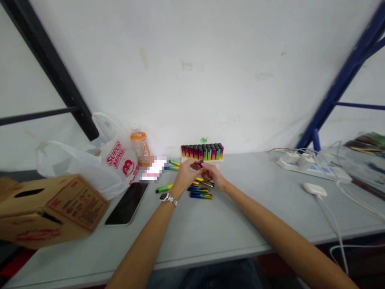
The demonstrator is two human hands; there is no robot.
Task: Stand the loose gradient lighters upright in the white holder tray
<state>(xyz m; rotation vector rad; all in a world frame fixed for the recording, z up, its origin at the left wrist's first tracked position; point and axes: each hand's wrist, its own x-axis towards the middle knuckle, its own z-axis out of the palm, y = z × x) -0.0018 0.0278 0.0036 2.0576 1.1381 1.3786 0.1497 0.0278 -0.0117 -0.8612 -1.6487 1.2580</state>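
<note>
My left hand (187, 173) and my right hand (215, 176) meet above the table, both with fingers closed in a pinch. Between their fingertips is a small shiny purple-red tube (201, 163), mostly covered by the fingers. Just beyond them, a pale rack (217, 163) holds several rows of upright tubes (207, 151) in rainbow metallic colours with black tops. Loose tubes lie beneath and around the hands: a blue-gold one (201, 196) in front, a yellow-green one (164, 188) to the left, and others partly hidden by the hands.
On the left are a phone (128, 203), a cardboard box (72, 208), a white plastic bag (112, 164) and a bottle of orange drink (140, 142). A power strip (313, 168) and a white charger (315, 189) with cables lie right. The wall (228, 80) stands behind the table (240, 224).
</note>
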